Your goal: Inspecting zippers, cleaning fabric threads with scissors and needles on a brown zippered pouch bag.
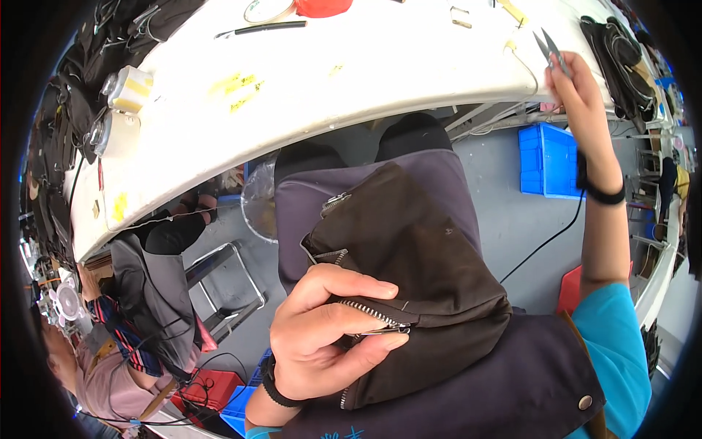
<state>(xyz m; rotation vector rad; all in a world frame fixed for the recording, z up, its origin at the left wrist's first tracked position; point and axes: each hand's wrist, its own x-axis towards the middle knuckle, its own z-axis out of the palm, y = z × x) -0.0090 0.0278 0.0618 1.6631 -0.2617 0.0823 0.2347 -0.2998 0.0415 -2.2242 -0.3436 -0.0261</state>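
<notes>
Head view: a dark brown fabric piece (pixel 431 256) was laid across the purple-grey apron (pixel 303 219) over the lap, below the near edge of the white bench (pixel 292 84). Its zipper (pixel 369 310) was pinched at one end between the thumb and fingers of the left hand (pixel 322 340). Grey snips (pixel 553 50), blades parted, were gripped by the closed fingers of the right hand (pixel 578 86), raised near the bench's right end. A blue crate (pixel 542 164) was noted on the floor beneath.

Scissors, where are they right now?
The scissors are at the head view's upper right, in the right hand, seen against the white table, left of a black bundle.
</notes>
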